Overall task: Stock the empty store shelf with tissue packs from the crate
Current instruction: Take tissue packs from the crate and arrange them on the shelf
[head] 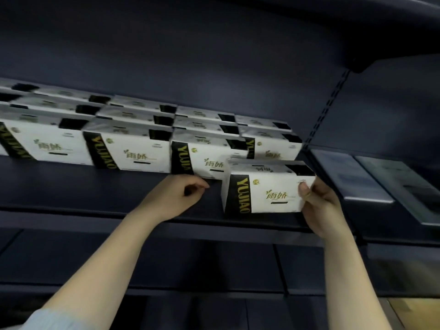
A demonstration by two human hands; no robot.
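While the shelf (95,194) is well on its way to being stocked, its front strip and right end are still bare, so I judge the job past halfway but unfinished. Stock in place: white tissue packs with black-and-gold bands, standing in columns roughly three deep against the back wall, four columns in view from the left edge to the rightmost stack (271,144). Pack in hand: one tissue pack (264,189), resting near the shelf's front edge, ahead of the rows and just in front of the third and fourth columns, not yet pushed into line. Right hand (319,201): pinching that pack's right end, thumb on the front face, fingers behind. Left hand (176,194): loosely curled with fingertips near the thumb, holding nothing, hovering above the shelf board beside the third column. Crate: not in view, contents unknown. Neighbouring bay, right: flat grey items (357,177), too dim to identify. Lower shelves (166,265): dark, showing nothing I can make out.
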